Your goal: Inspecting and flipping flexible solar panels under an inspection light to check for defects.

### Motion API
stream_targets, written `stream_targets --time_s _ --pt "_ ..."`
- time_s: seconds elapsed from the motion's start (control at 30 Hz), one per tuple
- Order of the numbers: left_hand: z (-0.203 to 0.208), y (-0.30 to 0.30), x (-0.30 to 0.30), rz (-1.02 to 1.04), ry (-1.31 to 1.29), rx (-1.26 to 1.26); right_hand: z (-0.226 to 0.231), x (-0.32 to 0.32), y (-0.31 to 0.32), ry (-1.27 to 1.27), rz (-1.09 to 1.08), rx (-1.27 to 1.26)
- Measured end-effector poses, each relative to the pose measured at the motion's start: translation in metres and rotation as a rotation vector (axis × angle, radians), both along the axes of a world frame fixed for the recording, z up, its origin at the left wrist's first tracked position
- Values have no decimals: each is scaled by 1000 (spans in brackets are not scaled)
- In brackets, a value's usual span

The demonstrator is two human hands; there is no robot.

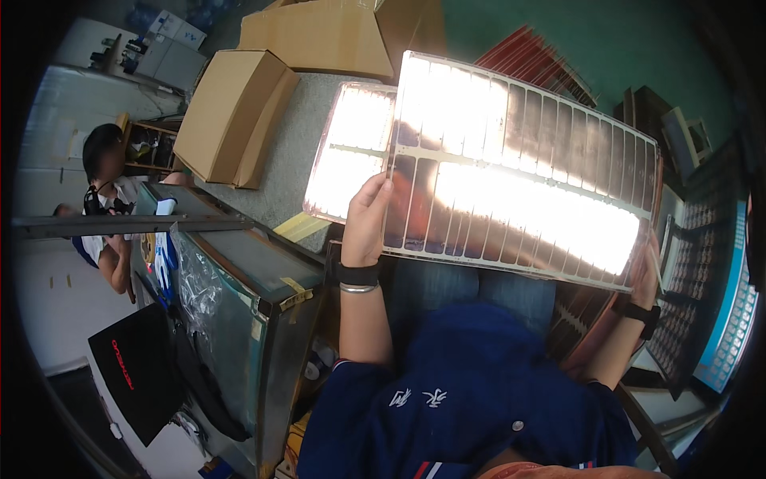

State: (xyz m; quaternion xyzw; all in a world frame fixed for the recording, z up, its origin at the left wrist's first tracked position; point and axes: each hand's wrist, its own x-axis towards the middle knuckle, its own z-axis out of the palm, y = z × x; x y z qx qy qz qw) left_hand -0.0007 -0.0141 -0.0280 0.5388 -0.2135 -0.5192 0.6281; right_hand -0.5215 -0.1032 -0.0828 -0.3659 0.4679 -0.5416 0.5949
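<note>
A large, thin rectangular sheet (pixel 511 128) with a shiny, coppery face is held up in front of me. Pale lines divide it into rows of narrow cells, and strong glare whitens much of it. My left hand (pixel 368 219) is closed on its left edge, thumb on the front face. At the lower right corner my right hand (pixel 645 271) grips the same sheet, its fingers partly hidden. Behind the left edge, a second, similar shiny sheet (pixel 339 164) shows, lying on a grey surface (pixel 303 120).
Cardboard boxes (pixel 231 116) stand at the far left. A stack of reddish sheets (pixel 531 56) lies beyond the held sheet. To my left is a glass-topped bench (pixel 279 295) with crumpled clear plastic (pixel 199 283). Racks of patterned panels (pixel 694 263) stand right. Another person (pixel 120 191) sits at left.
</note>
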Motion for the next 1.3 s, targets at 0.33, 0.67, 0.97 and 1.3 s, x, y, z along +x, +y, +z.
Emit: stream_targets --time_s 0.33,0.67,0.97,1.3 --pt "7 3 1 16 -34 -59 11 6 13 64 -29 63" --pt "16 8 10 130 -160 55 14 5 4 3 -54 5" --pt "13 10 13 127 -158 83 15 14 -4 74 -39 -16" --pt "7 12 21 76 -166 89 10 11 2 138 -132 41"
